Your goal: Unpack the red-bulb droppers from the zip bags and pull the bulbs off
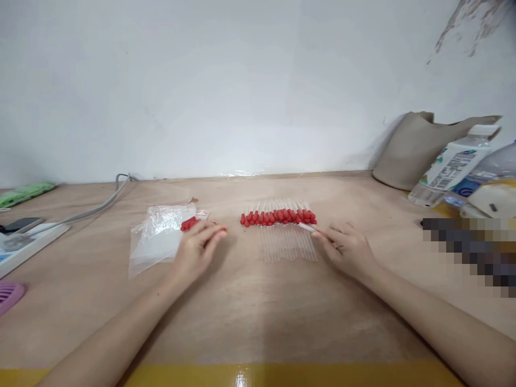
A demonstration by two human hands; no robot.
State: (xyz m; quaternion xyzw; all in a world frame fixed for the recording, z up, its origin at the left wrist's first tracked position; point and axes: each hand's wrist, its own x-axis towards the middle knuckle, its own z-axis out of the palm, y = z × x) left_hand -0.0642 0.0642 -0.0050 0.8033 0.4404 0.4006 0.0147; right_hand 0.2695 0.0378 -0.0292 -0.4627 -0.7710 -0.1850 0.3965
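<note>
My left hand (197, 247) is closed in a pinch, with a small red rubber bulb (223, 229) at its fingertips. Just behind it, more red rubber bulbs (189, 223) lie on clear plastic zip bags (161, 231). In the middle of the table, droppers (278, 216) with red bulbs and thin clear tubes lie side by side in a row, some tubes toward the wall, others toward me. My right hand (349, 250), at the row's right end, is closed on a dropper (307, 228); its clear tube sticks out leftward and a trace of red shows between the fingers.
A grey-beige container (403, 150), a labelled plastic bottle (451, 166) and other items crowd the right side. At left are a white power strip (36, 244) with a grey cable (97, 207), a dark phone-like object (22, 224), a green packet (26, 193) and a purple slotted object (10, 296).
</note>
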